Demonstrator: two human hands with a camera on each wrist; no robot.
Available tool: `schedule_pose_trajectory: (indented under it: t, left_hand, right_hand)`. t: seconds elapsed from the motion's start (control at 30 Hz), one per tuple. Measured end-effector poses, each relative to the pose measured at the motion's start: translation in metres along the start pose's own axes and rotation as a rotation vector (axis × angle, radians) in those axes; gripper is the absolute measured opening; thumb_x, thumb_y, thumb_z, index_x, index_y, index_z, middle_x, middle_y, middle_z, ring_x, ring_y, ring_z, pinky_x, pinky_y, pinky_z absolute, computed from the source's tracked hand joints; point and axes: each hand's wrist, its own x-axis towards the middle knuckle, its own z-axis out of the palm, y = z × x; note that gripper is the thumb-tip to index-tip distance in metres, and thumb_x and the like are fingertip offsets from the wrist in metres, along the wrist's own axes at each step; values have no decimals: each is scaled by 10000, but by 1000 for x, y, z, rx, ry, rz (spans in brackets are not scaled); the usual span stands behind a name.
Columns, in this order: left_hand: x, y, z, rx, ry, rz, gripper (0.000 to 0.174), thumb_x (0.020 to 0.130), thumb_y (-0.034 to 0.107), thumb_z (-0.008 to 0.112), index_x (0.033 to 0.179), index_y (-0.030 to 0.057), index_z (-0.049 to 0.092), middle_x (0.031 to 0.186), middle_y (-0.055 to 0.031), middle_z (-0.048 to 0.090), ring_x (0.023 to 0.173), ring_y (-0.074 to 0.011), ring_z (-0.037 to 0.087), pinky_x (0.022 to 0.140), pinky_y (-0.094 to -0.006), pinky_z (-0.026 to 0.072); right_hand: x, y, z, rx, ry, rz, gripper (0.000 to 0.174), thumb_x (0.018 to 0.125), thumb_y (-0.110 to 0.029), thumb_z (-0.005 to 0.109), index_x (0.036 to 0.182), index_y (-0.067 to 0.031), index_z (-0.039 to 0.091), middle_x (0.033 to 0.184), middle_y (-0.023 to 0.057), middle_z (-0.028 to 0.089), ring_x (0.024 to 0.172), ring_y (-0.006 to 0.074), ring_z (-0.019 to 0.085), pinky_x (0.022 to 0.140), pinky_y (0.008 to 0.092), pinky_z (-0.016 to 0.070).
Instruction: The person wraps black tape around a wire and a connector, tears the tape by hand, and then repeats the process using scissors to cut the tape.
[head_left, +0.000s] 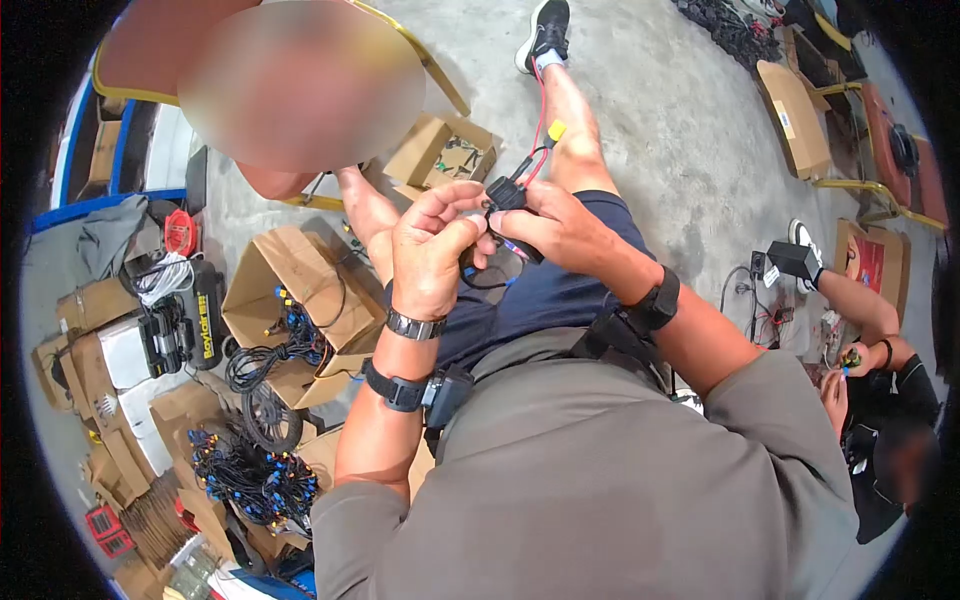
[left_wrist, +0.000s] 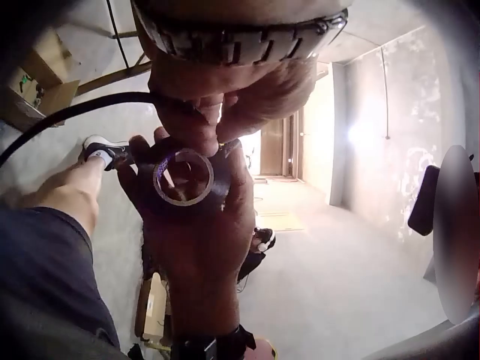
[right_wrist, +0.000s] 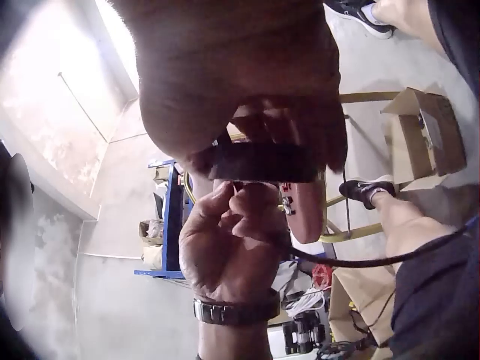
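Tape roll (left_wrist: 184, 201), dark, with a pale and purple ring inside. Sits in the right hand (head_left: 560, 230), up above the lap. Right fingers clamped round the tape roll. Left hand (head_left: 435, 245) just beside, with thumb and fingertip pinched together and a black cable (right_wrist: 360, 262) in its grip. Cannot tell about tape in the pinch; too dark and small. By the right fingers, a little black box (head_left: 506, 193), with red wire (head_left: 543, 100) and a bright yellow plug (head_left: 556, 130) near it. Past the hands, a small cardboard box (head_left: 420, 140) with green bits inside. Over to the left, a big cardboard box (head_left: 265, 268) with wires in it, and near that, a heap of black wires (head_left: 255, 480) with blue ends. Far to the right, another person (head_left: 868, 440).
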Motion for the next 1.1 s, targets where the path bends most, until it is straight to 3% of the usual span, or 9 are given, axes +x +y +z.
schedule_pose_trajectory:
  t: [0.17,0.33,0.43,0.53,0.57,0.77,0.87,0.97,1.1]
  left_hand:
    - [2,4,6,212,28,-103,303,907,101,707,1176,-24,644,930,-60,669,611,-77,600,475,-193,459]
    - [3,-12,7,314,121,58,223,902,83,712,1089,-35,695,888,-23,645,590,-51,558,461,-192,415]
    - [-1,-18,10,364,159,166,190,897,62,711,1056,-41,703,873,-10,629,628,-51,550,497,-195,414]
    - [-2,-21,10,428,165,338,181,891,45,711,1049,-42,702,877,-13,622,700,-64,560,565,-203,432]
    - [-2,-22,10,457,167,411,181,889,41,711,1049,-42,701,881,-16,622,726,-70,565,590,-206,439]
    - [-8,-20,6,476,253,410,185,883,25,713,1055,-41,702,935,-39,649,796,-86,583,652,-209,457]
    - [-9,-18,5,362,267,389,187,881,16,714,1054,-51,702,916,-39,663,772,-80,588,618,-203,453]
    - [-7,-23,-2,355,288,385,197,900,67,710,1060,-48,711,797,-16,646,603,-58,517,514,-205,396]
    - [-11,-20,-10,318,284,236,218,903,90,709,1064,-57,710,751,-10,631,562,-65,498,479,-216,375]
  right_hand:
    - [5,9,-1,-183,-35,-28,225,924,-211,570,970,-8,656,815,64,693,784,154,656,729,324,502]
    - [1,-4,-4,-496,31,-38,251,895,-234,580,937,-1,664,781,142,700,742,224,674,678,366,500]
    - [2,-4,-5,-536,38,82,234,901,-214,592,980,-9,673,788,97,698,743,164,652,661,351,491]
    - [8,29,1,-123,82,-53,236,907,-189,607,1034,-2,673,815,27,679,747,92,600,637,319,477]
    - [8,33,0,-110,73,-33,233,910,-179,607,1043,1,672,827,11,669,761,77,584,644,303,474]
    - [9,25,14,114,30,11,196,912,-132,607,1037,3,676,851,-22,647,812,55,556,701,241,458]
    - [8,20,16,130,32,50,145,901,-113,613,965,-2,680,838,-15,645,812,61,557,711,237,454]
    - [7,27,15,67,46,56,116,886,-110,625,872,-5,671,800,-6,637,775,66,554,679,244,450]
    - [5,25,14,-8,52,75,127,871,-116,639,799,-12,652,753,4,626,727,67,545,639,252,439]
